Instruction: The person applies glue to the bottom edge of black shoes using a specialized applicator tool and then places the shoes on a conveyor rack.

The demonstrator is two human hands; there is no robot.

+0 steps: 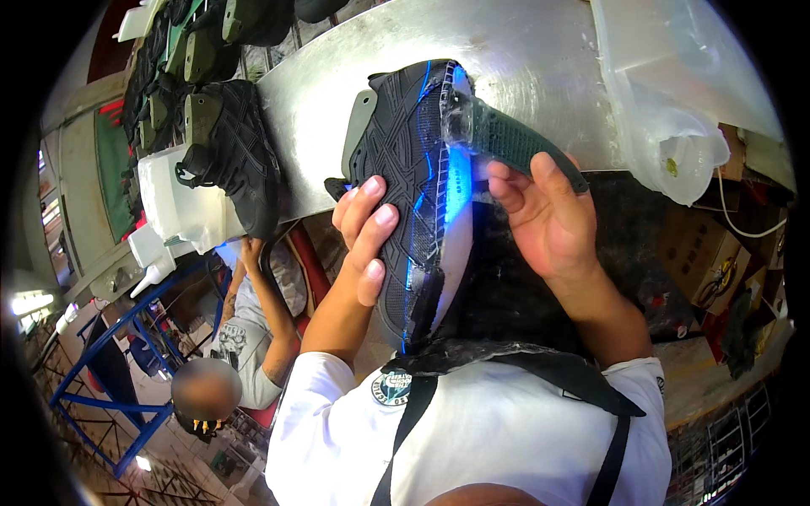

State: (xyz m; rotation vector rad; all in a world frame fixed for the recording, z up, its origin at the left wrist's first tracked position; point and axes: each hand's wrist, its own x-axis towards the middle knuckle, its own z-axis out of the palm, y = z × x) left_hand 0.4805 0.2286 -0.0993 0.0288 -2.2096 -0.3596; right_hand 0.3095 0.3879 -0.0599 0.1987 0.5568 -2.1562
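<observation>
My left hand (364,228) grips a black shoe upper (405,177), its fingers wrapped over the patterned side. The shoe is tilted with its pale underside turned to the right, and blue light falls along its stitched lower edge. An olive plate with a hole (360,126) sticks out of the shoe's opening. In my right hand (553,219) is a flat, dark green-handled brush (519,145), pinched near its end. The brush's wet, translucent head touches the stitched edge near the shoe's far end; its bristles cannot be made out clearly.
A metal tabletop (337,63) lies beyond the shoe. Another black shoe (240,160) stands at left beside a white container (181,198), with more shoes behind. Clear plastic containers (675,93) stand at far right. Another person (253,337) sits at lower left.
</observation>
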